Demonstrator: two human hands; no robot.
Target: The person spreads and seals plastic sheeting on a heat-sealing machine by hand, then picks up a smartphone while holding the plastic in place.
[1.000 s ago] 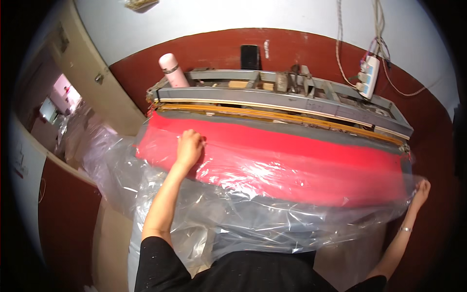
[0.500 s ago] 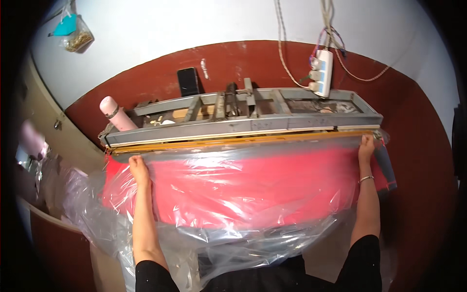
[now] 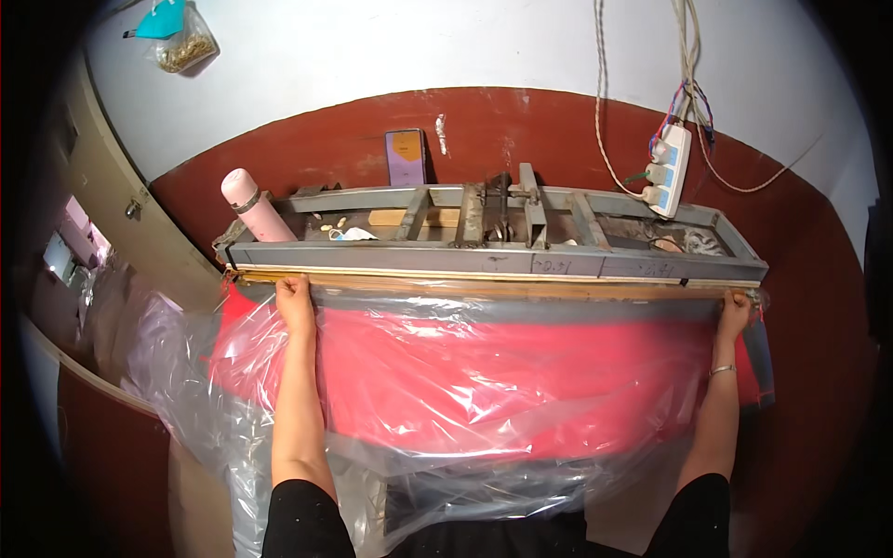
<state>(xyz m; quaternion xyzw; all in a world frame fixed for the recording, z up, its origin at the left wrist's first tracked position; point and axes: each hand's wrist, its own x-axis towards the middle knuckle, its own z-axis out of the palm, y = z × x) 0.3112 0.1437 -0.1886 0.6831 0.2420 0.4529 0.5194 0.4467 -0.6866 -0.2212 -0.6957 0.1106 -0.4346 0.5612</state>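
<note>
A wide red bundle (image 3: 484, 381) lies across the bench inside a clear plastic bag (image 3: 446, 437). My left hand (image 3: 296, 299) grips the bag's open edge near its left end, right against the wooden bar (image 3: 484, 286) of a long grey metal frame machine (image 3: 493, 260). My right hand (image 3: 733, 312) pinches the same plastic edge at the far right end of the bar. Both arms are stretched out wide, holding the film taut along the bar.
A pink bottle (image 3: 253, 206) stands at the frame's left end. A phone (image 3: 406, 156) leans on the dark red wall behind. A white power strip (image 3: 672, 169) hangs on cords at the upper right. Loose plastic film (image 3: 158, 363) spills off to the left.
The left hand has gone from the top of the red bundle up to the bar. The right hand has risen to the bar's right end. The bag's edge now lies along the bar.
</note>
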